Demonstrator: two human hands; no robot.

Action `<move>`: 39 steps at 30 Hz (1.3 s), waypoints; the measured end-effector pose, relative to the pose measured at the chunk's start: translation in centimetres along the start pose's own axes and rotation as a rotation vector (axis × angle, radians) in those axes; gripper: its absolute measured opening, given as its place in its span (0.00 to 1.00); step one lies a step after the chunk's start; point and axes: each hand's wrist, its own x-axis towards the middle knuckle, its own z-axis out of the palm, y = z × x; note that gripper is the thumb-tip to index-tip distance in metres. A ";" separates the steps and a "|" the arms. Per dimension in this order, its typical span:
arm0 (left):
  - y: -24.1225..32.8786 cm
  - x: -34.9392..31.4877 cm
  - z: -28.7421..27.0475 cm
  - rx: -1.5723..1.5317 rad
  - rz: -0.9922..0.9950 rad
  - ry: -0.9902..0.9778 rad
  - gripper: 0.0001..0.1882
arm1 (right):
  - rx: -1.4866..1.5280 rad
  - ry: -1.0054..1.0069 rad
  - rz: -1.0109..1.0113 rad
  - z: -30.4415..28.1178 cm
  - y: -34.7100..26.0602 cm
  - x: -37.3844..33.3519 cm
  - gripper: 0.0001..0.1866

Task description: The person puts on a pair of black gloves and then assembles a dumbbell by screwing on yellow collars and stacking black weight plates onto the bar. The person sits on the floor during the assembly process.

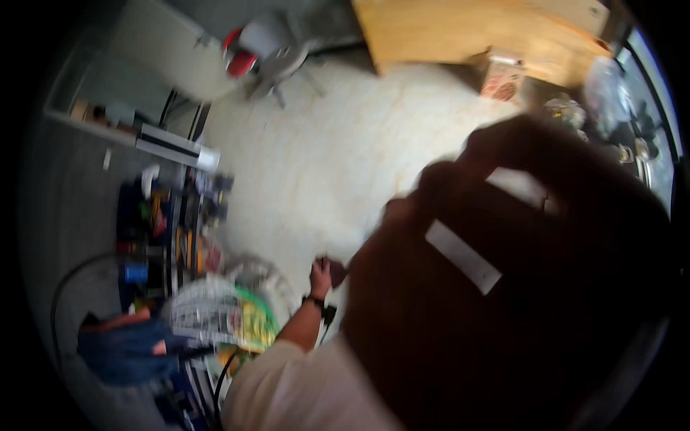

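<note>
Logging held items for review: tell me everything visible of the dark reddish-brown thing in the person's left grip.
The dark reddish-brown, roughly rounded thing is blurred; its parts and material cannot be told. It juts rightward from the person's left grip, seen against the pale floor and beside the dark right grip.

Right hand [560,266] blurring in shadow and blocking much of the view.
The dark item [338,273] in the left hand [320,276] is appearing too blurred to identify; the desk [445,29] is running off the upper edge; printing on the box [502,77] is smearing beyond reading.
</note>
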 end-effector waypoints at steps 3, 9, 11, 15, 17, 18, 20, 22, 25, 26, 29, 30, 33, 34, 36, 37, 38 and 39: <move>1.8 5.4 -0.7 0.077 -0.136 0.124 0.23 | 0.015 -0.006 0.020 1.5 3.1 1.5 0.10; 5.8 9.9 -8.5 -0.288 -0.249 0.224 0.26 | 0.060 -0.070 0.122 8.2 14.0 7.8 0.09; 4.5 11.4 -10.2 -0.635 -0.282 0.260 0.26 | 0.121 -0.119 0.154 14.2 18.3 11.2 0.08; 4.2 13.2 -15.6 -1.192 -0.288 0.321 0.19 | 0.285 -0.253 0.328 29.9 28.0 14.8 0.05; 5.9 18.7 -15.6 -1.225 -0.269 0.275 0.18 | 0.320 -0.276 0.467 36.1 34.2 11.3 0.03; 5.9 20.0 -15.7 -1.051 -0.376 0.331 0.21 | 0.232 -0.327 0.411 41.4 37.0 9.5 0.03; 5.2 23.2 -15.8 -0.716 -0.398 0.239 0.25 | 0.212 -0.458 0.389 50.1 40.0 5.2 0.05; 4.3 26.6 -16.3 -0.471 -0.369 0.141 0.32 | 0.386 -0.654 0.506 55.7 40.5 1.6 0.07; 7.2 32.9 -19.4 -0.543 -0.493 -0.018 0.32 | 0.461 -0.968 0.605 64.0 41.8 -7.1 0.10; 5.4 34.6 -19.1 -0.562 -0.498 0.039 0.29 | 0.517 -1.033 0.561 64.9 41.9 -7.0 0.10; 2.9 42.3 -19.7 -0.690 -0.570 0.093 0.25 | 0.718 -1.227 1.138 68.0 43.8 -10.3 0.11; 2.7 44.7 -20.5 -0.628 -0.535 0.111 0.23 | 0.763 -1.226 1.231 69.1 44.6 -10.6 0.11; -1.6 49.4 -21.6 -0.535 -0.538 0.251 0.21 | 0.786 -1.235 1.439 73.1 48.7 -8.2 0.09; 0.2 52.4 -22.1 -0.444 -0.529 0.212 0.22 | 0.717 -1.276 1.531 74.1 49.7 -8.4 0.11; 6.2 56.3 -26.7 -0.257 -0.514 0.180 0.25 | 0.487 -1.319 1.384 77.8 52.3 -4.6 0.16; 7.5 56.7 -28.9 -0.219 -0.545 0.204 0.26 | 0.464 -1.377 1.183 79.5 53.2 2.2 0.18; 8.5 57.6 -30.5 -0.196 -0.564 0.217 0.28 | 0.481 -1.310 1.067 80.4 54.0 8.1 0.16; 9.0 60.1 -31.2 -0.195 -0.553 0.217 0.29 | 0.446 -1.201 0.764 84.6 55.6 9.2 0.16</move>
